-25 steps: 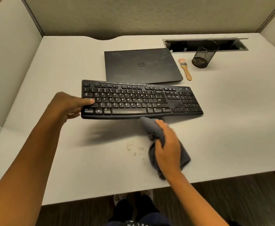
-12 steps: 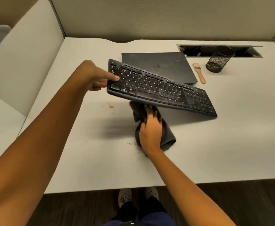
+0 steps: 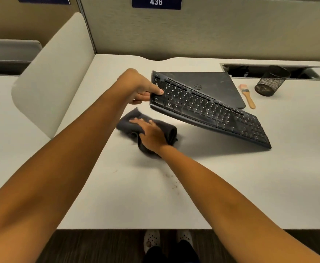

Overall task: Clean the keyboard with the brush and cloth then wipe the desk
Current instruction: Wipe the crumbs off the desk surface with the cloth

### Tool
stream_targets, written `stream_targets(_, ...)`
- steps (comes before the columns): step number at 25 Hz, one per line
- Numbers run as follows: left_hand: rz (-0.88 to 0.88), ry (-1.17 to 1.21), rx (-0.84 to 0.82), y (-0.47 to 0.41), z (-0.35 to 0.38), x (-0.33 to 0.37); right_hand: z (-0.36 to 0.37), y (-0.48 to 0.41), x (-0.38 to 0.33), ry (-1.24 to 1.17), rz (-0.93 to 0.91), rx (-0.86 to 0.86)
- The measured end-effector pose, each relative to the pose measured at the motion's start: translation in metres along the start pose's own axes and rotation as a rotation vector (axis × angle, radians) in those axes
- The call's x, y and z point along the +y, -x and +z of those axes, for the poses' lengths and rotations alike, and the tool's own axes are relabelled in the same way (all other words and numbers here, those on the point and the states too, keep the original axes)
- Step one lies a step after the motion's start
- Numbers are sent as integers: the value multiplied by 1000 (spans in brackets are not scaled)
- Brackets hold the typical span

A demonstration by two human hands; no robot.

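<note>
My left hand (image 3: 139, 88) grips the left end of the black keyboard (image 3: 208, 109) and holds that end lifted off the white desk (image 3: 221, 186); the keyboard's right end rests on the desk. My right hand (image 3: 151, 134) presses flat on a dark grey cloth (image 3: 166, 130), bunched on the desk under and in front of the raised end. The wooden-handled brush (image 3: 247, 95) lies on the desk behind the keyboard, right of the laptop.
A closed black laptop (image 3: 212, 82) lies behind the keyboard. A black mesh pen cup (image 3: 270, 82) stands by a cable slot (image 3: 269, 70) at the back right. Small crumbs (image 3: 171, 181) dot the desk near the front. A divider panel (image 3: 47, 80) borders the left.
The keyboard's left end has risen higher. My right hand has slid the cloth to the left, under the lifted end. The brown speck left of the cloth is no longer visible.
</note>
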State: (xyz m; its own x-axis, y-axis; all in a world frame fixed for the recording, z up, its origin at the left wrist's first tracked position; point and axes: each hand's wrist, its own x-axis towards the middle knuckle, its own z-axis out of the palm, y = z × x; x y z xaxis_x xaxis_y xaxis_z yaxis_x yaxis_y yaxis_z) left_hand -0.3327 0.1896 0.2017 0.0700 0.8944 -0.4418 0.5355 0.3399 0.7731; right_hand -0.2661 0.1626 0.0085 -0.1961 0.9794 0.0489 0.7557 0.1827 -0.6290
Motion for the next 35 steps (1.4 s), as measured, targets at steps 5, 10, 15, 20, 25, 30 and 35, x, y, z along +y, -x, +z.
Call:
stream_targets(5, -38, -2, 0, -13, 2, -22, 10, 63, -17, -149, -250, -311)
stream_targets(10, -149, -6, -48, -26, 7, -53, -30, 112, -19, -354, -139, -261)
stream_targets(15, -233, 9, -32, -44, 19, -81, -85, 191, 29, -221, 52, 351)
stream_targets(20, -199, -7, 64, -54, 35, -104, -81, 241, 96, 345, 488, 410)
stream_targets(25, -145, -14, 107, -49, 50, -117, -61, 231, 85, 432, 518, 338)
stream_targets(30, -61, -247, 242, -45, 56, -128, -40, 216, 46, 304, 125, 122)
stream_targets(35, 75, -401, 429, -29, 58, -140, -63, 218, 68, -39, 240, 441)
